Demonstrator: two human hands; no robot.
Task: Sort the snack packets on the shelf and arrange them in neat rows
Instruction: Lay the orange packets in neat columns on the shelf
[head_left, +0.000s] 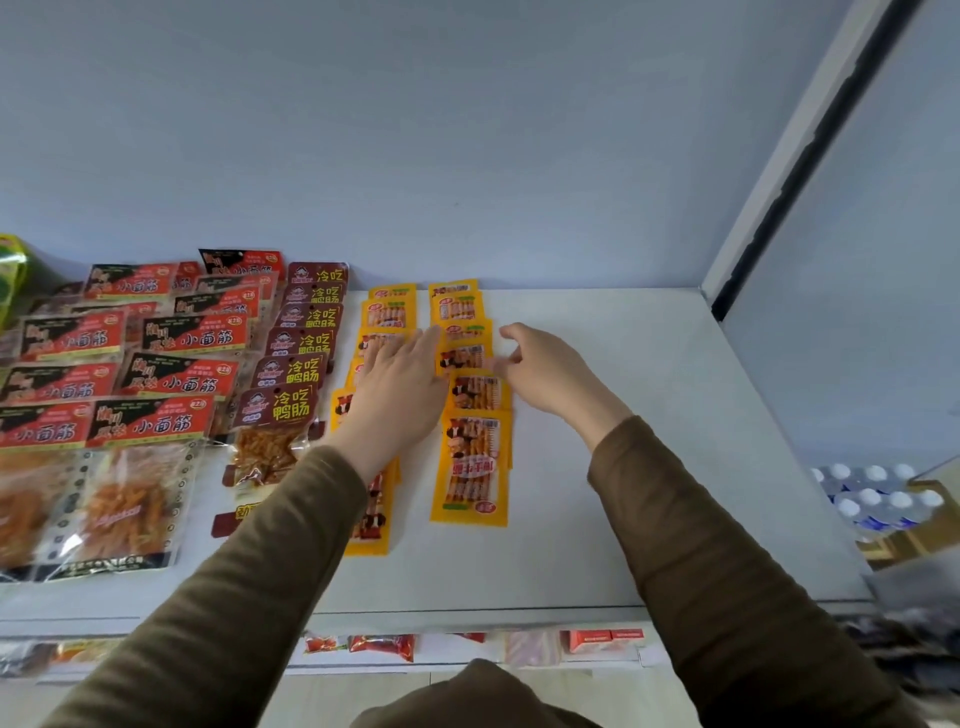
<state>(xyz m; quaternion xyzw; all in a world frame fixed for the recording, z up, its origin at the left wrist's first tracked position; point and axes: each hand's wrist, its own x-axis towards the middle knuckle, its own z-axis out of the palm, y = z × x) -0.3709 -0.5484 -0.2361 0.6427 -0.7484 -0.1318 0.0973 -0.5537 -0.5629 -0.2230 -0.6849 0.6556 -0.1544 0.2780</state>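
Yellow packets (470, 462) under both hands

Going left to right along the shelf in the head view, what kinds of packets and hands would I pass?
Red packets → dark red packets → left yellow row under the left hand → right yellow row → right hand.

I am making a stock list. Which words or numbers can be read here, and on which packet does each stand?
"小面筋": red packets, left rows.
"冷吃鸭肠": dark red packets, middle row.
Yellow packets: print too small to read.
Bottle caps, packets on the lower shelf: nothing readable.
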